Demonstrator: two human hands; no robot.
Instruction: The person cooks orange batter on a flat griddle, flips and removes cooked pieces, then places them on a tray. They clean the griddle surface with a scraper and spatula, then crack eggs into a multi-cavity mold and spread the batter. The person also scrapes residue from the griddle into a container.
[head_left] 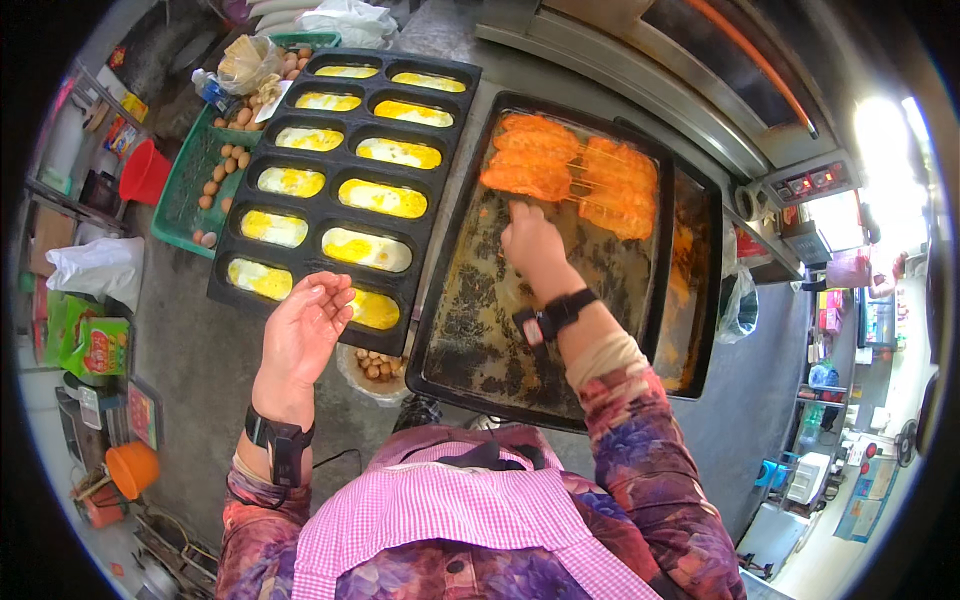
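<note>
My right hand reaches over a large black baking tray, fingers curled just below the left group of orange coated skewered pieces; what it grips, if anything, is hidden. A second group lies to the right, with thin sticks between the groups. My left hand is palm up with loosely bent fingers apart and nothing in it, over the lower end of a black mould tray whose oblong wells hold yellow and white egg.
A green crate with several eggs stands left, beside a red bucket. A bowl of small brown items sits below the mould. Another dark tray lies right, below a steel appliance with a control panel. Cluttered shelves line both sides.
</note>
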